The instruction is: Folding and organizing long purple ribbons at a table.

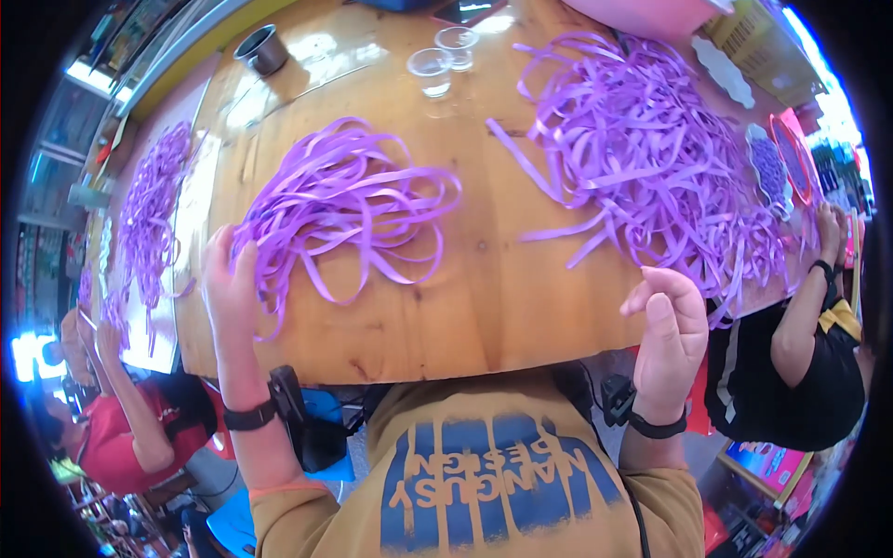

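Observation:
On the wooden table in front of me lies a loose, looped bundle of purple ribbon [349, 200]. My left hand [230, 284] is closed around the left end of this bundle, with the loops fanning out to the right. Over the table's right edge hangs my right hand [670, 321], its fingers curled in and the thumb pressed toward them; whatever they hold, if anything, is hidden. Just beyond it spreads a big tangled pile of purple ribbon strips [642, 149], with several loose ends pointing left.
Two clear plastic cups [431, 74] and a metal mug [261, 50] stand at the far side. A pink basin [646, 14] sits at the far right. More purple ribbon [153, 209] lies at the left by a person in red [139, 428]; another person in black [791, 372] works at the right.

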A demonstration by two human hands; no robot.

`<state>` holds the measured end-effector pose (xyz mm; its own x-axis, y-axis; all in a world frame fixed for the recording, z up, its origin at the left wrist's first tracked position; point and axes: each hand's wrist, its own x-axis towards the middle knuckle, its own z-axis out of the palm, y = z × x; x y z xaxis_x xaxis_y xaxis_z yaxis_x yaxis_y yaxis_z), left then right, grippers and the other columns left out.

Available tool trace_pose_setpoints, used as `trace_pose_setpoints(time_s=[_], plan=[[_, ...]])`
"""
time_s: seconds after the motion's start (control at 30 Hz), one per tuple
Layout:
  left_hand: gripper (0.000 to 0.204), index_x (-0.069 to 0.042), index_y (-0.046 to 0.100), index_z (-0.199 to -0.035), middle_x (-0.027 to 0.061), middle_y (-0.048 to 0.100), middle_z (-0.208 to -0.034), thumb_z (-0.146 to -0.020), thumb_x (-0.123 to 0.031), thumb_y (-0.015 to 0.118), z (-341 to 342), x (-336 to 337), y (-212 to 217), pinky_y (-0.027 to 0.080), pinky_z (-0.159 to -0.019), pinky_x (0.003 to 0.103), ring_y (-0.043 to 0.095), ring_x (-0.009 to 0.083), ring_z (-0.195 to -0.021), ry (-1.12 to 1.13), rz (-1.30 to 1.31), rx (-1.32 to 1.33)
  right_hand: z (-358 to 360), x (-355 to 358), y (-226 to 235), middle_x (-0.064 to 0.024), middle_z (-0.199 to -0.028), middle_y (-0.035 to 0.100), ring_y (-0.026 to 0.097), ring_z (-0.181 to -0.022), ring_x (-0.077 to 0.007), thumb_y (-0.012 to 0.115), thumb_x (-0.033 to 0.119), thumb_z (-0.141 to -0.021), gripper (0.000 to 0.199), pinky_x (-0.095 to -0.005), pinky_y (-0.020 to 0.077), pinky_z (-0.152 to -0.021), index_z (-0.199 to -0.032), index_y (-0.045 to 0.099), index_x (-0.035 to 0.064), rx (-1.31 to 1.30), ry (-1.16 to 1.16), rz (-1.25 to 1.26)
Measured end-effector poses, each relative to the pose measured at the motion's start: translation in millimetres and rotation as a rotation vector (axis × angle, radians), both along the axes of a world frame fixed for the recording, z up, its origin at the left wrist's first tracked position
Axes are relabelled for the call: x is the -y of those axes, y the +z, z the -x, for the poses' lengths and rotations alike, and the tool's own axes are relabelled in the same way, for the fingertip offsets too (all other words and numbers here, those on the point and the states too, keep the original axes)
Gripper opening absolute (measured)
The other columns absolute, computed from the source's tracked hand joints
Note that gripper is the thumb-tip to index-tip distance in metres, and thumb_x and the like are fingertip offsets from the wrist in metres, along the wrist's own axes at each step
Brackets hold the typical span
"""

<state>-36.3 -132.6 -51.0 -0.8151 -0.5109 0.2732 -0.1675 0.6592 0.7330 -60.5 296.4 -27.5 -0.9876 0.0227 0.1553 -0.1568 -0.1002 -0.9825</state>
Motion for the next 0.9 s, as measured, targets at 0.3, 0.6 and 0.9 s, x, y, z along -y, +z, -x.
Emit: trace_pose_setpoints(time_s=[0.3,0.6,0.9], plan=[[0.025,-0.011,0.066,-0.097,0.0077,0.056,-0.114,-0.071,-0.011,0.069,36.3,-155.1,40.3,0.029,-0.094,0.039,0.049,0.0245,-0.110,-0.431,0.684,-0.127,-10.4,-13.2,-31.5,-0.0001,-0.073,0.054,0.049,-0.065,-0.0051,0.052,0.006,-0.090,0.014,-0.0179,0.0394,-0.060,-0.099,0.059,-0.0016,0.287,0.061,0.009],[0.020,-0.005,0.060,-0.088,0.0077,0.058,-0.093,-0.072,-0.015,0.066,90.4,-260.0,20.0,0.032,-0.087,0.040,0.054,0.0232,-0.094,-0.920,0.546,0.035,-5.2,-26.4,-46.1,-0.0025,-0.075,0.054,0.051,-0.062,-0.0077,0.054,0.010,-0.090,0.014,-0.0200,0.0404,-0.056,-0.095,0.061,-0.0006,0.046,0.246,-0.191],[0.007,-0.006,0.056,-0.074,0.0082,0.052,-0.070,-0.072,-0.012,0.059,101.2,-277.3,11.1,0.039,-0.067,0.038,0.055,0.0251,-0.074,-1.036,0.678,0.080,-7.1,-33.7,-44.8,-0.0037,-0.076,0.054,0.053,-0.065,-0.0091,0.055,0.008,-0.089,0.013,-0.0215,0.0424,-0.059,-0.094,0.061,-0.0020,0.066,0.297,-0.219]])
